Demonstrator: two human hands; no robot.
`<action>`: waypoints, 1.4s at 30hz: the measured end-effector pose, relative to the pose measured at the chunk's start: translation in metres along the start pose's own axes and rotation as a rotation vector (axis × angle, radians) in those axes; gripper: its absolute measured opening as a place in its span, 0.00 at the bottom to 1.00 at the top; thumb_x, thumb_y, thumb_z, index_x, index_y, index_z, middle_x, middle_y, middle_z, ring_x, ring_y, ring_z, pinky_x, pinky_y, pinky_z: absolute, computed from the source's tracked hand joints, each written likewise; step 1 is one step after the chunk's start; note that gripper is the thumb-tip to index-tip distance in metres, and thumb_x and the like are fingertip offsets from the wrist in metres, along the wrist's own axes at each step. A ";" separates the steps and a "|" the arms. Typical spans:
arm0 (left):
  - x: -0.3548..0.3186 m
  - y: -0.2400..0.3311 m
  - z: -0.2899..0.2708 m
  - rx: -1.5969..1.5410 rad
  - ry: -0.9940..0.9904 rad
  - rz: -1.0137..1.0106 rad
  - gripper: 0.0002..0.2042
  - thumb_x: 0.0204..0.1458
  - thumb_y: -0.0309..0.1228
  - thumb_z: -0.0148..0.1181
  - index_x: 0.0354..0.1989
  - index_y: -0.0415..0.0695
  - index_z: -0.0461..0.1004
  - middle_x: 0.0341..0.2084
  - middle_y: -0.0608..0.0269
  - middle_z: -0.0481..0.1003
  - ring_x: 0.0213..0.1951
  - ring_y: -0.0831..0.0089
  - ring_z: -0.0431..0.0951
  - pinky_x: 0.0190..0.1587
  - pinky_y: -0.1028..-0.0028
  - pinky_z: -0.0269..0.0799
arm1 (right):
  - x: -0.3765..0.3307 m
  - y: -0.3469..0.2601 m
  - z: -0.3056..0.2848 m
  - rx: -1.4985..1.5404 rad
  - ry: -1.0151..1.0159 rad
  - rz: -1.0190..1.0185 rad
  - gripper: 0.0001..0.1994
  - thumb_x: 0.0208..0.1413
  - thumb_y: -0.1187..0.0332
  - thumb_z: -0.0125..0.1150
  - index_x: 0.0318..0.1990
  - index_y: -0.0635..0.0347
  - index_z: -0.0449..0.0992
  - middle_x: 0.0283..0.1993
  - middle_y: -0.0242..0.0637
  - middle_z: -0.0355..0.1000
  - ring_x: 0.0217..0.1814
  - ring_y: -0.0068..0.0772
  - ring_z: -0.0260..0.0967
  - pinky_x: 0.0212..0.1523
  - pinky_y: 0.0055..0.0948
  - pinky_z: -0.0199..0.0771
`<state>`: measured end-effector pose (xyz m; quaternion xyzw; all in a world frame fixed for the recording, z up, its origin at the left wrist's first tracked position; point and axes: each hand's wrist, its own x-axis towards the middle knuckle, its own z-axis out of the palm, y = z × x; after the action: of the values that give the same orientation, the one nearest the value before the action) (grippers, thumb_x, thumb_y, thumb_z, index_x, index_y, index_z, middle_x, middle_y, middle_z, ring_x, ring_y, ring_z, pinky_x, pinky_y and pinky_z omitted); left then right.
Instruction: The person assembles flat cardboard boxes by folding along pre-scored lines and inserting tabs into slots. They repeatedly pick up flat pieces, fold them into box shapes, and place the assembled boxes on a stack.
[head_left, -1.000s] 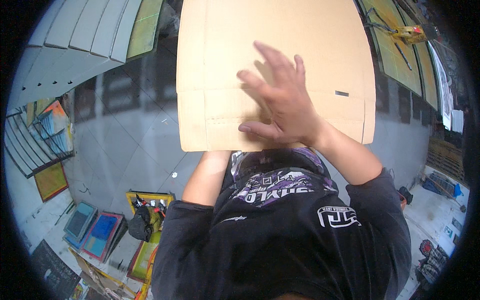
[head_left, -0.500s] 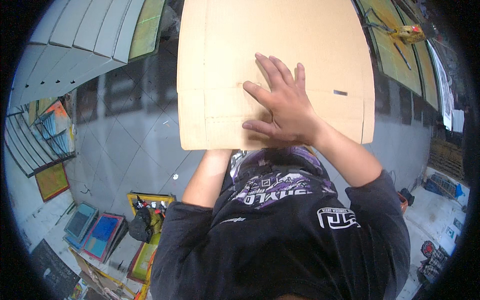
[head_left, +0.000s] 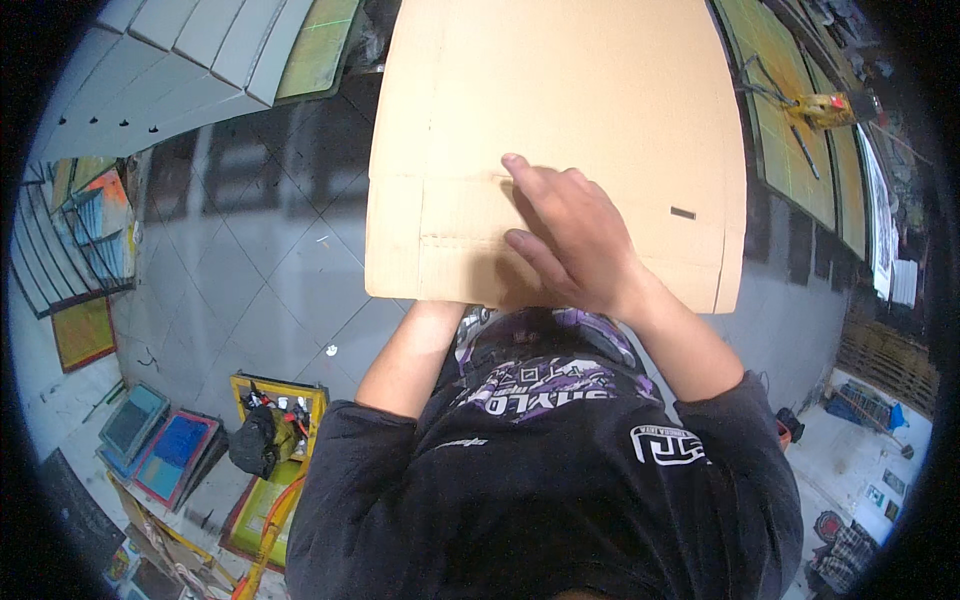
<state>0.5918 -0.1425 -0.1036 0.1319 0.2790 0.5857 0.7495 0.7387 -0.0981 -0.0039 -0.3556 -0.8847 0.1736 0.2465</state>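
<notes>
— What has changed since a moment ago?
— The right hand has slid left across the cardboard sheet; its fingers now lie flat and spread near the creased flap.
— And the left hand?
— Hidden under the sheet; whether it grips cannot be told.
— Where is the sheet?
— Held before the person's chest, above the glossy grey tiled floor. It is smooth, tan, with fold lines and a small slot.
</notes>
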 end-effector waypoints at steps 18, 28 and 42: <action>-0.005 -0.002 0.001 0.081 -0.008 0.006 0.28 0.62 0.49 0.30 0.65 0.44 0.47 0.60 0.51 0.56 0.60 0.59 0.60 0.59 0.60 0.63 | -0.008 0.003 0.012 -0.040 -0.031 0.055 0.30 0.49 0.65 0.58 0.59 0.65 0.58 0.44 0.46 0.69 0.38 0.44 0.64 0.39 0.38 0.63; -0.005 -0.001 0.003 0.075 -0.004 -0.021 0.28 0.62 0.48 0.30 0.65 0.44 0.47 0.60 0.51 0.56 0.60 0.59 0.60 0.59 0.60 0.63 | -0.001 0.001 0.018 0.059 -0.040 0.041 0.30 0.50 0.64 0.57 0.60 0.66 0.57 0.42 0.46 0.69 0.38 0.45 0.64 0.41 0.39 0.62; -0.008 0.005 0.009 0.083 0.026 -0.029 0.27 0.62 0.48 0.30 0.65 0.44 0.47 0.60 0.51 0.56 0.61 0.59 0.60 0.59 0.61 0.63 | 0.006 -0.010 0.013 -0.055 -0.081 0.080 0.30 0.49 0.61 0.58 0.59 0.65 0.60 0.34 0.42 0.71 0.36 0.41 0.66 0.36 0.35 0.62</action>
<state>0.5913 -0.1476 -0.0913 0.1510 0.3147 0.5646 0.7480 0.7221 -0.1026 -0.0075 -0.3901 -0.8834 0.1732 0.1936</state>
